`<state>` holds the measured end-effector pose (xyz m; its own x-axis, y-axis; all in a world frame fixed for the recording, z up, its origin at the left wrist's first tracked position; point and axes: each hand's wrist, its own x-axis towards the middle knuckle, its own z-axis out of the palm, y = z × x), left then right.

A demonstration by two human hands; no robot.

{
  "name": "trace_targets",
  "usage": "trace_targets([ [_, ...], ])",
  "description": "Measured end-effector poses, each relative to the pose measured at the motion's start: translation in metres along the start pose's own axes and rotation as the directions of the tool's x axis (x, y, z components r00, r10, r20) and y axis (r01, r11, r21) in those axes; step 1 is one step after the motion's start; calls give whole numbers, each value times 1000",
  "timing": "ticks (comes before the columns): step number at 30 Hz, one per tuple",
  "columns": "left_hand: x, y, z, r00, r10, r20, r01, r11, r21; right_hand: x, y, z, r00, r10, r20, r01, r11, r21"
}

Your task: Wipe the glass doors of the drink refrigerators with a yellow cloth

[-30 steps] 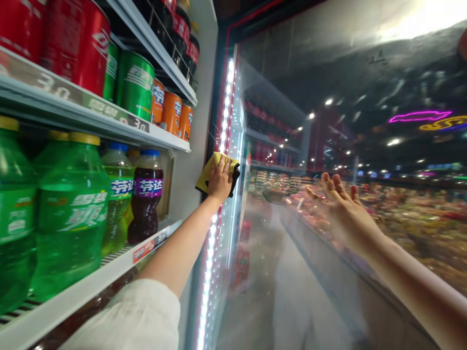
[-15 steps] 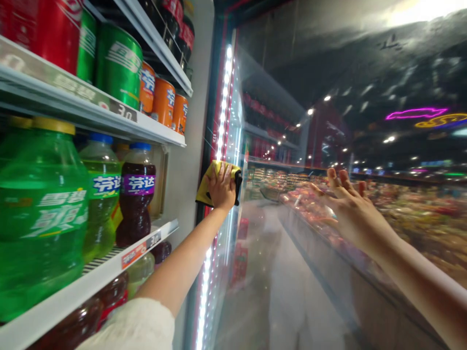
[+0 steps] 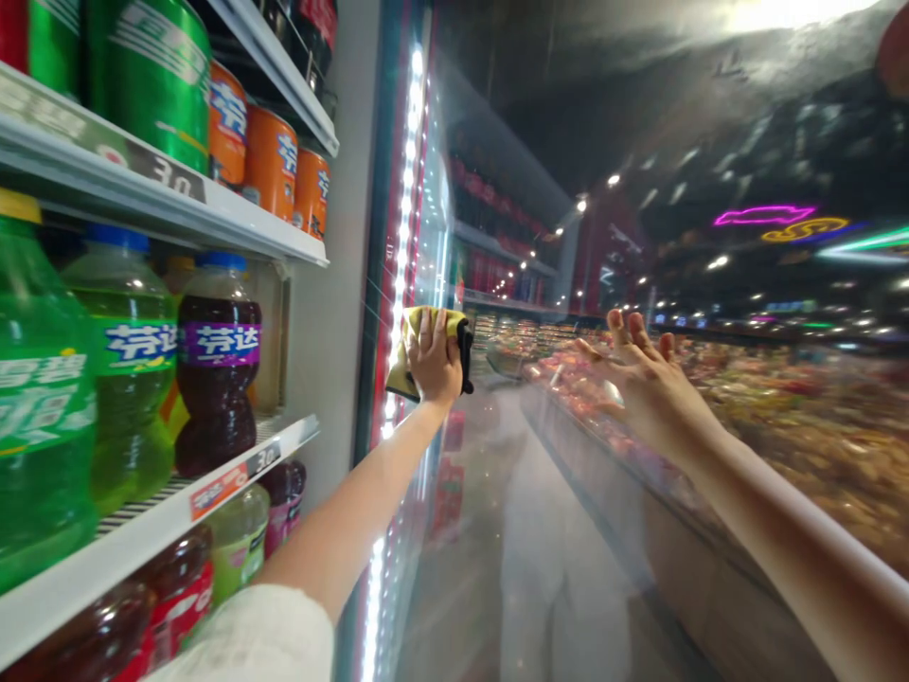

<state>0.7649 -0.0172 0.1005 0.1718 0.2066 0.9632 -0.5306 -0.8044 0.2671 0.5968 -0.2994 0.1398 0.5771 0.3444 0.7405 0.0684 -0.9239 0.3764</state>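
Three white shelf fronts (image 3: 238, 218) slope in from the left, all to the left of the left hand (image 3: 435, 358). Above and left of that hand, the upper can row shows the edge of one red can (image 3: 12, 38), at least two green cans (image 3: 152, 85) and three orange cans (image 3: 270, 163). Below that row stand three bottles in front: one green bottle (image 3: 43, 407) with a yellow cap, one yellow-green bottle (image 3: 128, 379) and one dark purple bottle (image 3: 219, 369), the latter two with blue caps. Lower still, four more bottles (image 3: 238, 540) show in part.

The left hand lies spread, palm down, on one yellow cloth (image 3: 401, 377) with a black edge; the cloth sits under its palm and fingers, across one lit strip (image 3: 408, 180) that runs above and below the hand. To the right of the hand spreads one glass door (image 3: 490, 530), with reflections over it.

Farther right, the right hand (image 3: 650, 384) is empty, its fingers parted and slightly bent, in front of the glass; whether it touches, I cannot tell. Above and right of it glow one magenta neon outline (image 3: 765, 216) and one yellow one (image 3: 806, 230).
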Motion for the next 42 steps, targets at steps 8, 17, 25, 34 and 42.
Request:
trace_targets([
  [8,-30,42,-17,864,445,236,-422,895,-144,-4,3,-12,999,-31,35,29,999,43],
  [17,31,97,8,999,-19,38,23,992,-123,-43,28,-37,994,96,55,-88,988,-129],
  [25,-55,108,-12,852,450,268,-417,893,-173,-47,39,-36,993,31,111,-22,997,-80],
  [34,-5,183,10,988,-75,133,94,984,-149,-93,97,-66,989,-16,148,35,991,-129],
  [42,-71,199,1,794,537,285,-480,841,-249,-103,105,-66,989,-51,142,63,995,-81],
])
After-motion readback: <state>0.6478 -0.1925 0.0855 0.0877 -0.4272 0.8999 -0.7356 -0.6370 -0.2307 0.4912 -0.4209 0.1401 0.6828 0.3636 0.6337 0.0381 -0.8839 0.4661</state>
